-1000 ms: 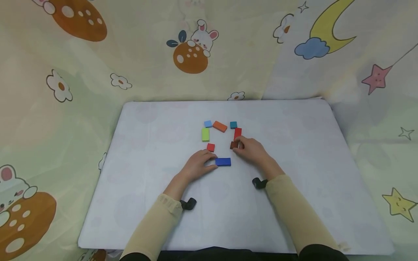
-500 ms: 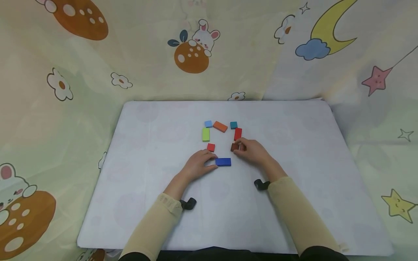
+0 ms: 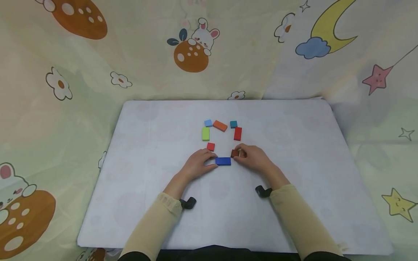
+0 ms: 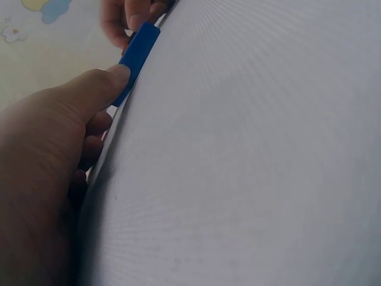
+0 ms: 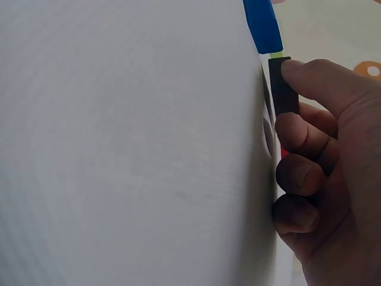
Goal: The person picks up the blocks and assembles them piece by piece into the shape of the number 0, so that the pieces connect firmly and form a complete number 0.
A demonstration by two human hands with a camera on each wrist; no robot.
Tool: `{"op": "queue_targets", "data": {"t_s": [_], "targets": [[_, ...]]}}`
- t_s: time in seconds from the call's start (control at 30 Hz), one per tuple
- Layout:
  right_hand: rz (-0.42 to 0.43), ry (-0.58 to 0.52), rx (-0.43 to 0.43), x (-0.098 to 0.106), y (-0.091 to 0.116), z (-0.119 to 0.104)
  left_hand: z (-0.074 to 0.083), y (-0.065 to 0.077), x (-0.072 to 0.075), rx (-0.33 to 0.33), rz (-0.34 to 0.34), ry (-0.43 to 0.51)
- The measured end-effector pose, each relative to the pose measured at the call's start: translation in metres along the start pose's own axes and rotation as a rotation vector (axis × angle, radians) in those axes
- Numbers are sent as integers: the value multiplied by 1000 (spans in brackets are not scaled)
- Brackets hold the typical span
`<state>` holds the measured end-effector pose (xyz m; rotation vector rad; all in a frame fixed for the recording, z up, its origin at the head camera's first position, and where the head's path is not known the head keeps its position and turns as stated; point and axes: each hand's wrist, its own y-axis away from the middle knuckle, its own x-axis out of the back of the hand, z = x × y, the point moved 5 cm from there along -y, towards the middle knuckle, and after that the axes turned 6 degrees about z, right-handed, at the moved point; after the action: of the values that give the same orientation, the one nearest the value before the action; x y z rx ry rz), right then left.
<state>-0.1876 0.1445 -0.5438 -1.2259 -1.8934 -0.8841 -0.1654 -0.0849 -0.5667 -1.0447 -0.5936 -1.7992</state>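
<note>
My left hand (image 3: 198, 164) pinches the left end of a blue rectangular block (image 3: 223, 161), thumb on its near side and fingers on the far side. In the left wrist view the thumb presses on this blue block (image 4: 138, 56). Between thumb and fingers my right hand (image 3: 254, 158) pinches a small brown block (image 3: 234, 153), just off the blue block's right upper corner. The right wrist view shows the brown block (image 5: 283, 86) dark under the thumb, close to the end of the blue block (image 5: 263, 27).
Farther back on the white table (image 3: 156, 137) lie a small red block (image 3: 210, 146), a lime green block (image 3: 205, 134), a light blue block (image 3: 208, 123), an orange block (image 3: 220, 125), a teal block (image 3: 233, 124) and a longer red block (image 3: 237, 133). Together they form a loose ring.
My right hand has brought the brown block toward me, away from the longer red block and up to the blue block's right end. The left hand and the blue block stay in place.
</note>
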Motion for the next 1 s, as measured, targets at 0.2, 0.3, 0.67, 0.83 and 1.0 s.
{"op": "queue_targets", "data": {"t_s": [0.2,0.3,0.67,0.83,1.0], "targets": [[13,36,29,-3,2,-2,-1,0,-1,5,0,12],[22,54,35,-5,2,-1,-1,-1,0,9,0,14],[33,56,35,-6,2,0,-2,0,4,58,-4,115],[35,54,26,-9,1,1,-11,-2,17,132,36,258],[41,54,28,-8,1,1,-26,-12,32,153,48,208]]}}
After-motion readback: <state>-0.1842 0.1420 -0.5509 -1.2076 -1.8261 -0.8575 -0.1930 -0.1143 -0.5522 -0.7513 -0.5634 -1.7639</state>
